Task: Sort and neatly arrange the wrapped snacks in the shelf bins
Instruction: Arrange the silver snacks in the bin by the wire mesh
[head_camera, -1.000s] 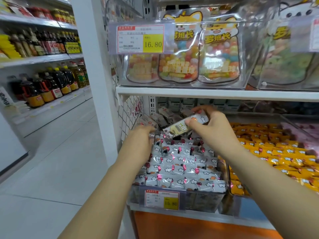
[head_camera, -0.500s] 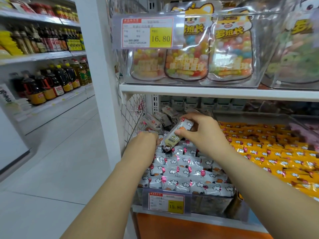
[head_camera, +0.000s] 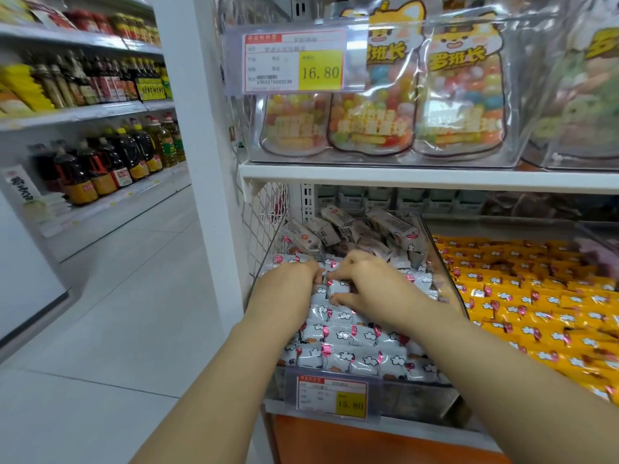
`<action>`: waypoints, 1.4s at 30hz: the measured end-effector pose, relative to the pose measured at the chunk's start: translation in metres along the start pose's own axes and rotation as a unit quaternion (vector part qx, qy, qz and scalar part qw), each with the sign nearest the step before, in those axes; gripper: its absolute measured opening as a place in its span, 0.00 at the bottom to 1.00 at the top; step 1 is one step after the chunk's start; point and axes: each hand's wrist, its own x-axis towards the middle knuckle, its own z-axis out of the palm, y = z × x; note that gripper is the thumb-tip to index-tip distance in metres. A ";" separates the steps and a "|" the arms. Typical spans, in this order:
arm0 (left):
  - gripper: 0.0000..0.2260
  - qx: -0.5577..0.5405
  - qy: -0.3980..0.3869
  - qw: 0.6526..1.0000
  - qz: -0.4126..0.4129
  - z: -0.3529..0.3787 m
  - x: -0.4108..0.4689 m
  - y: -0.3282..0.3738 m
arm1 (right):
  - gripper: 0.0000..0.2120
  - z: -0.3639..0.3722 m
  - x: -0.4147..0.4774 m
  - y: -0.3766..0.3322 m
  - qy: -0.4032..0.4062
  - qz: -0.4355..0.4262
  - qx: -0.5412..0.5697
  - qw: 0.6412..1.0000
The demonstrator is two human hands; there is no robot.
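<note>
White wrapped snacks [head_camera: 351, 356] with cloud and balloon prints stand in tidy rows in a clear bin [head_camera: 418, 396] on the lower shelf. More of the same snacks lie as a loose pile [head_camera: 335, 229] at the back of the bin. My right hand [head_camera: 375, 289] is down on the rows, thumb and fingers pinching one white snack [head_camera: 338, 289] set among them. My left hand [head_camera: 291, 283] lies just to its left with bent fingers against the packs. Its fingertips are hidden.
A bin of orange wrapped snacks [head_camera: 536, 296] adjoins on the right. The upper shelf [head_camera: 435, 179] hangs low over the bins and holds candy bags [head_camera: 375, 112]. A wire mesh panel [head_camera: 264, 222] closes the left side. Across the aisle floor [head_camera: 117, 313] stand oil bottles [head_camera: 110, 162].
My right hand has come down from above the bin and brought its white snack into the rows beside my left hand. The view has dipped and moved closer.
</note>
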 end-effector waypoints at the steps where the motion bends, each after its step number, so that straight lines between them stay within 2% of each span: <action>1: 0.07 -0.006 0.002 1.000 0.000 -0.001 0.000 0.000 | 0.23 -0.003 0.000 0.002 0.001 0.004 0.023 1.000; 3: 0.06 -0.018 0.012 1.000 -0.002 0.000 0.001 -0.001 | 0.16 -0.012 0.000 0.004 0.033 0.010 0.069 0.997; 5: 0.07 -0.023 0.016 1.000 -0.012 0.002 0.002 -0.003 | 0.06 -0.013 0.000 0.004 0.029 0.013 0.043 0.999; 8: 0.10 -0.034 0.013 0.999 -0.017 0.003 0.003 -0.003 | 0.11 -0.001 -0.002 0.004 -0.050 0.013 -0.038 0.998; 10: 0.11 -0.045 0.001 0.999 -0.009 -0.001 0.002 -0.001 | 0.14 0.000 -0.004 0.006 -0.074 0.008 -0.033 0.997; 13: 0.12 -0.070 -0.024 0.997 0.001 -0.007 -0.003 0.003 | 0.12 -0.021 -0.008 0.008 -0.047 0.032 0.007 0.998; 15: 0.13 -0.084 -0.038 0.996 0.009 -0.007 -0.007 0.006 | 0.10 -0.034 -0.011 0.012 -0.012 0.053 -0.007 0.999; 21: 0.18 -0.018 -0.084 0.996 0.027 -0.002 -0.020 0.023 | 0.10 -0.021 -0.015 0.018 -0.051 0.078 -0.122 0.988; 26: 0.22 0.057 -0.161 0.985 0.006 0.003 -0.028 0.030 | 0.06 -0.017 -0.011 0.021 -0.032 0.088 -0.088 0.992; 32: 0.23 0.137 -0.146 0.980 0.013 0.007 -0.024 0.030 | 0.07 -0.021 -0.011 0.020 -0.017 0.071 -0.062 0.995; 35: 0.23 0.136 -0.136 0.981 0.030 0.008 -0.023 0.032 | 0.07 -0.027 -0.012 0.021 -0.005 0.072 -0.063 0.995; 42: 0.22 0.110 -0.127 0.985 0.036 0.011 -0.026 0.031 | 0.07 -0.023 -0.016 0.022 -0.045 0.086 -0.084 0.992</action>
